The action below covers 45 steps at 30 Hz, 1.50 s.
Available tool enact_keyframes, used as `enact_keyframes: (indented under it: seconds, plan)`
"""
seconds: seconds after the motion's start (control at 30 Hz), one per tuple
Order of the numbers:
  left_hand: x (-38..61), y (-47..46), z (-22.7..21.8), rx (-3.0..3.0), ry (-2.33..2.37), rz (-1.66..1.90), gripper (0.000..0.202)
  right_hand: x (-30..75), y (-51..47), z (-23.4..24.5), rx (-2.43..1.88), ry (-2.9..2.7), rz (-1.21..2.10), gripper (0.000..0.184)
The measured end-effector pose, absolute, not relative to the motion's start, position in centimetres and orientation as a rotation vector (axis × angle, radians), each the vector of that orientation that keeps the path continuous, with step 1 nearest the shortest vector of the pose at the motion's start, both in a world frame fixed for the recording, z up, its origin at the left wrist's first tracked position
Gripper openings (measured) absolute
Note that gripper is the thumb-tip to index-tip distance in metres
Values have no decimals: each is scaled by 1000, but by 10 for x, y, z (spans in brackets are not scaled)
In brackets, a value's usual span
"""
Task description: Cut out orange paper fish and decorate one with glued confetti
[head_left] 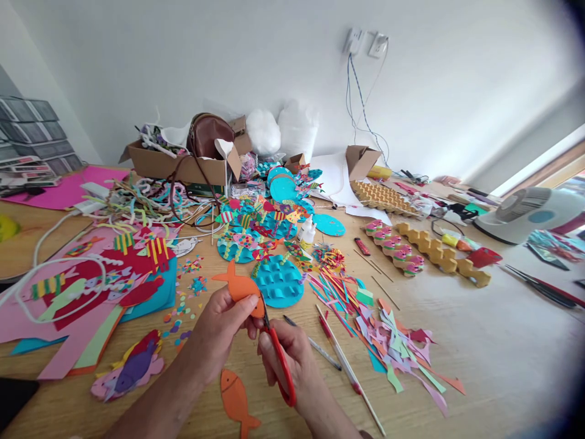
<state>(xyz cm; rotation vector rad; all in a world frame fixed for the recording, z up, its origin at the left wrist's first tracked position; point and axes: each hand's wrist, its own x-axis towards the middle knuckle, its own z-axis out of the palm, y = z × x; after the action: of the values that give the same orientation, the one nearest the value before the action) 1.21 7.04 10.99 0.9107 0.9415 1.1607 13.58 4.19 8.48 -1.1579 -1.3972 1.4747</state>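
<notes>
My left hand (218,326) pinches an orange paper fish (238,285) above the wooden table (503,353), its tail pointing left. My right hand (292,352) is closed around red-handled scissors (276,350), whose blades meet the fish's right edge by my left thumb. A second orange paper fish (236,402) lies flat on the table just below my hands. A purple and pink paper fish (132,369) lies to the left of my forearm.
Paper scraps (393,341), thin sticks and a pen (313,344) lie to the right. Blue paper discs (278,280), coloured sheets (86,286), egg cartons (439,253), a cardboard box (183,161) with a brown bag, and a white appliance (530,213) crowd the far side.
</notes>
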Motion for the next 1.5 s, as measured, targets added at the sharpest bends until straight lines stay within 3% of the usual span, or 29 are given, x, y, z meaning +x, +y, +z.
enact_keyframes:
  seconds: [1.5]
  plan:
    - [6, 69, 112, 917, 915, 1036, 15, 141, 37, 78, -1162, -1441, 1536, 46]
